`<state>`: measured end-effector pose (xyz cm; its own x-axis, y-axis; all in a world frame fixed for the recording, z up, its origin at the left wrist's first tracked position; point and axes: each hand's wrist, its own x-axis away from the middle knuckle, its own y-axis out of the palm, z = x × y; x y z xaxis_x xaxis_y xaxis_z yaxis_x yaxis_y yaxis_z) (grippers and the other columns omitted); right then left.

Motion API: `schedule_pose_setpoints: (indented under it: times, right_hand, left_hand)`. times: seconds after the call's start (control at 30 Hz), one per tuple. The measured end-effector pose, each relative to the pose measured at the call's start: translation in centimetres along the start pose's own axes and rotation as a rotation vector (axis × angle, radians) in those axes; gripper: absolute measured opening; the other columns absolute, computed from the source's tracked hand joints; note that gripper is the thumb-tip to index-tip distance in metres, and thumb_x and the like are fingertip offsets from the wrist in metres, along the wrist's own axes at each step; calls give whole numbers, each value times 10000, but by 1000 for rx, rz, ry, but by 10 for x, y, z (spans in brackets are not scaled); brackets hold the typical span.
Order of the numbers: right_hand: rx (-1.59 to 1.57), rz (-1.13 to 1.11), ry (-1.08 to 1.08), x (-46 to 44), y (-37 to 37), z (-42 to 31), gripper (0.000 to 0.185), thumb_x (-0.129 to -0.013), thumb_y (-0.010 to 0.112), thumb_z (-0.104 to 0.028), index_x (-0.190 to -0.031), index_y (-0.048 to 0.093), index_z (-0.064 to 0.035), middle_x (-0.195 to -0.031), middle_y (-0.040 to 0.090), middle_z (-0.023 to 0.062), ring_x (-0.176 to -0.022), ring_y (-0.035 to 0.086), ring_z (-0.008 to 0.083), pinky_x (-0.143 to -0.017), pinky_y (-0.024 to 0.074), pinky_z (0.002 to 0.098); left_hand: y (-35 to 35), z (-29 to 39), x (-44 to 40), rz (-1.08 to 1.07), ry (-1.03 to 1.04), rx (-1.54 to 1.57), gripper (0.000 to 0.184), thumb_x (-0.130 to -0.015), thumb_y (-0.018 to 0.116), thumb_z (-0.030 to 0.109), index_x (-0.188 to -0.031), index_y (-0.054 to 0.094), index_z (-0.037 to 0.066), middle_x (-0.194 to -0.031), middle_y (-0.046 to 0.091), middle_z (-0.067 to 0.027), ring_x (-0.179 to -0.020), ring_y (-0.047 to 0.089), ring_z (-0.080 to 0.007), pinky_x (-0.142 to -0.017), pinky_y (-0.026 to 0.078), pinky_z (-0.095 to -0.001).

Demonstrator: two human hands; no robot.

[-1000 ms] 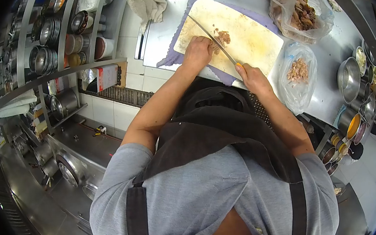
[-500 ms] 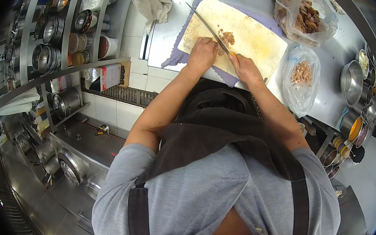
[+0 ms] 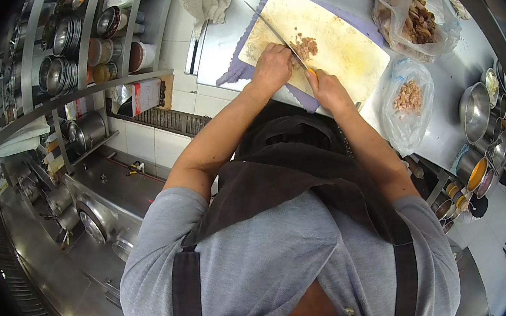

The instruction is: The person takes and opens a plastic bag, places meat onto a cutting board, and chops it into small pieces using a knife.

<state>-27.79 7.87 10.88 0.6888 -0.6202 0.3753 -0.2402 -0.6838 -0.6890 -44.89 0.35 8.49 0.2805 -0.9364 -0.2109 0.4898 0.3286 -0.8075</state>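
My right hand is closed around the yellow handle of a long knife. The blade slants up and left across a pale cutting board, close beside my left fingertips. With curled fingers, my left hand presses a piece of cooked meat to the board; most of that piece is hidden by the fingers and blade. Chopped brown meat lies in a small heap on the far side of the blade. Under the board is a purple cloth.
Right of the board lie a plastic bag of chopped meat and a larger bag of meat chunks. A metal bowl and several filled containers stand farther right. A towel hangs at the counter's left; shelves of bowls stand beyond.
The knife's blade has tipped slightly left, its handle end a little nearer my left hand. Slightly more chopped meat shows past the blade. The whole view has shifted a little.
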Motion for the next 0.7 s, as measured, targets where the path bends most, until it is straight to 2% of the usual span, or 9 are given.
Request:
schedule_pose_setpoints:
  times: [0.07,0.3,0.4,0.53,0.7]
  right_hand:
    - [-39,15,6,-2,0,-1,495,-1008,442,-418,-994,640,35,-890,653,307,-880,627,471,-786,484,520]
    - [-136,20,42,23,-18,-3,507,-1006,450,-427,-971,647,39,-877,649,304,-870,626,462,-779,482,512]
    - [-124,-21,7,32,-20,4,511,-1008,446,-425,-960,648,42,-871,646,307,-871,623,466,-782,480,512]
    - [-55,-80,8,28,-18,5,512,-1010,440,-420,-961,647,46,-869,645,310,-872,621,470,-786,479,515]
    - [-56,-52,-23,20,-11,1,506,-1018,416,-394,-951,644,53,-872,643,316,-872,619,479,-798,478,522]
  left_hand:
    - [0,-3,-1,13,23,5,105,-779,612,12,-866,667,-5,-861,638,-158,-862,587,-342,-800,493,-418]
    - [-9,6,9,42,-12,-12,129,-779,595,13,-878,674,-7,-888,647,-164,-870,591,-347,-809,491,-428]
    - [-10,7,10,53,-68,-40,98,-780,598,21,-841,671,-3,-882,652,-163,-870,595,-343,-808,492,-429]
    - [-5,4,6,24,-43,-32,54,-771,610,27,-793,653,3,-834,651,-156,-846,598,-338,-790,495,-428]
    - [-3,-2,2,27,1,-28,27,-764,620,28,-766,637,7,-809,648,-155,-825,597,-340,-776,497,-427]
